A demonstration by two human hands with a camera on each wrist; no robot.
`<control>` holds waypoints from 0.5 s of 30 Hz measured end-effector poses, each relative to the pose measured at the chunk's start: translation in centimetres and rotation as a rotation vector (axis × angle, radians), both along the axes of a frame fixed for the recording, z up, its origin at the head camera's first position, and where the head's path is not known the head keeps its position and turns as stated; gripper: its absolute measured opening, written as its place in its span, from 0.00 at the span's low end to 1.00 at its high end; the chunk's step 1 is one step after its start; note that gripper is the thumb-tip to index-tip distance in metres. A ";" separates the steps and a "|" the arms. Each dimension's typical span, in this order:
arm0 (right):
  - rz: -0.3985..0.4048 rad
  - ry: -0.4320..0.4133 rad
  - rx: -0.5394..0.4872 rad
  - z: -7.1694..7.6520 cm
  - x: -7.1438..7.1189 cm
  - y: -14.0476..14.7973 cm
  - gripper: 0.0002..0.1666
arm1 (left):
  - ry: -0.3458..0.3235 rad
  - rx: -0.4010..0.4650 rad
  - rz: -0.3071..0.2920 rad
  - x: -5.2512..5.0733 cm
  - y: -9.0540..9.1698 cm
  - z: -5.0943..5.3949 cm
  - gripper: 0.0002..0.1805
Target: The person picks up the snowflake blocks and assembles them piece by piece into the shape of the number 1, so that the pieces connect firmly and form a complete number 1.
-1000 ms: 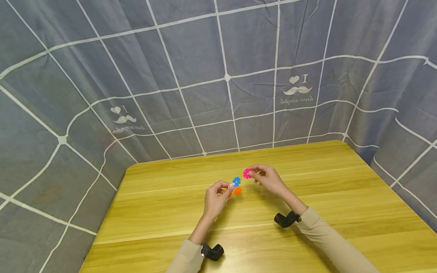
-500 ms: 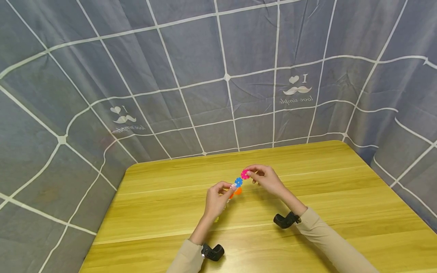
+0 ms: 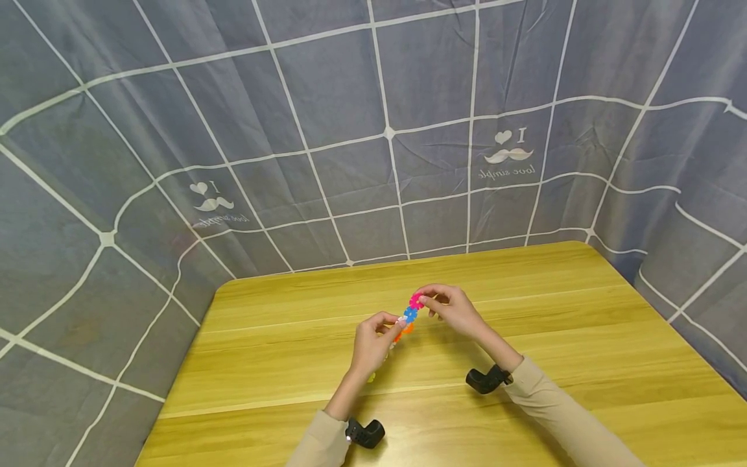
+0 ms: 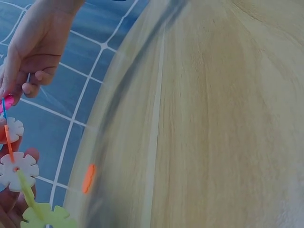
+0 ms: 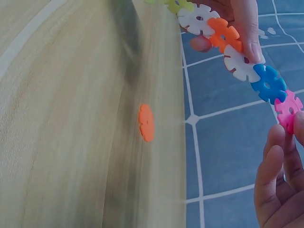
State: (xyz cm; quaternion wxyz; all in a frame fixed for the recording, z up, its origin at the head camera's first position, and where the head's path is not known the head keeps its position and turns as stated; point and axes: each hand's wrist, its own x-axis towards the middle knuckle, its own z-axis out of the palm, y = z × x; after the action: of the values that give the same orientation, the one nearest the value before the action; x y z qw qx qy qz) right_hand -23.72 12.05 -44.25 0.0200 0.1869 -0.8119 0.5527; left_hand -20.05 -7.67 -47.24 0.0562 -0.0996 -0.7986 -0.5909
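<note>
My left hand (image 3: 370,344) pinches a white notched plastic disc (image 5: 236,66) in a chain of interlocking flower-shaped discs. Along that chain run an orange disc (image 5: 222,35), another white disc (image 5: 195,20) and yellow-green pieces (image 4: 47,217) at the tail. A blue disc (image 5: 269,84) extends beyond the left thumb. Between thumb and fingers, my right hand (image 3: 458,312) holds a pink disc (image 5: 287,110), whose edge meets the blue disc. Whether their slots are fully interlocked I cannot tell. In the head view the left hand covers part of the chain.
A loose orange disc (image 5: 146,122) lies on the wooden table (image 3: 496,415) beneath the hands, near the far edge. Grey-blue curtains (image 3: 327,143) with white grid lines surround the table at the back and sides.
The right hand has brought the pink disc left and down, from apart to touching the blue disc. The left hand has shifted slightly right with the chain.
</note>
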 end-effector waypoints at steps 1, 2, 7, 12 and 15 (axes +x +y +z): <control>-0.004 0.000 -0.007 0.0 0.0 0.0 0.13 | -0.004 0.007 -0.002 0.1 0.1 0.1 0.09; -0.006 0.003 -0.013 -0.1 0.0 -0.1 0.12 | -0.010 0.014 -0.003 0.1 0.1 0.2 0.09; -0.028 0.013 -0.030 -0.3 0.1 -0.4 0.11 | -0.020 0.039 -0.015 1.2 0.4 2.1 0.08; -0.044 0.017 -0.067 -0.5 0.2 -0.5 0.11 | 0.018 0.034 -0.007 1.7 0.8 3.0 0.08; -0.045 0.024 -0.093 -0.6 0.3 -0.6 0.11 | 0.033 0.049 0.022 1.2 1.0 1.8 0.07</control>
State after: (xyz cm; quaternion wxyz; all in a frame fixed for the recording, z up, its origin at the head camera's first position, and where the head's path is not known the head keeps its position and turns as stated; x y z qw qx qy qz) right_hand -23.44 11.41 -44.80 0.0508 0.1739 -0.7891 0.5869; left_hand -18.83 -6.68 -45.48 0.0783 -0.0993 -0.7838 -0.6080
